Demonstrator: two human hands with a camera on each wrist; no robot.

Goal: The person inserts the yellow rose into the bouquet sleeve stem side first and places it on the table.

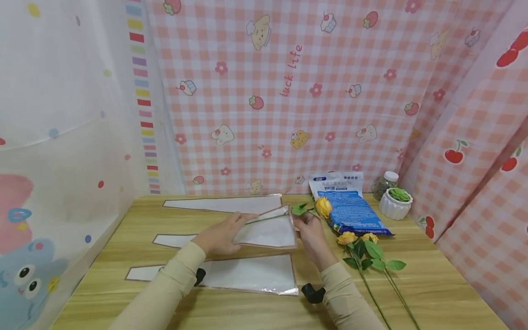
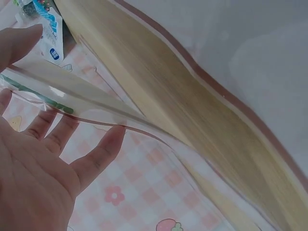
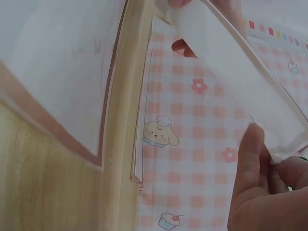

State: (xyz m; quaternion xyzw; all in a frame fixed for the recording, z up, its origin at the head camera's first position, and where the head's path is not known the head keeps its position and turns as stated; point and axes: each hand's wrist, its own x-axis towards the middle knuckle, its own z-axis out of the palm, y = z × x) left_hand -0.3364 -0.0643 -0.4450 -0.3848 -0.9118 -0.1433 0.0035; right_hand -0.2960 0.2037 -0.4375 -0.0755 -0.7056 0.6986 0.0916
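A yellow rose (image 1: 323,207) has its stem running into the middle white, brown-edged sleeve (image 1: 266,231); its bloom and leaves are outside the wide end. My left hand (image 1: 220,234) holds this sleeve partway along, thumb at one side and fingers at the other. In the left wrist view, the fingers of my left hand (image 2: 53,159) touch the sleeve's brown edge, with green stem (image 2: 45,98) showing through the film. At the mouth, my right hand (image 1: 310,236) pinches the sleeve's edge beside the leaves. The right wrist view shows my right hand (image 3: 269,187) at the sleeve's corner (image 3: 284,144).
Two similar sleeves lie behind (image 1: 231,203) and in front (image 1: 251,272). At the right are two yellow roses (image 1: 347,238) (image 1: 370,237), a blue and white bag (image 1: 354,211), a lidded jar (image 1: 385,183) and a potted succulent (image 1: 396,204). Patterned curtains (image 1: 288,114) surround the table.
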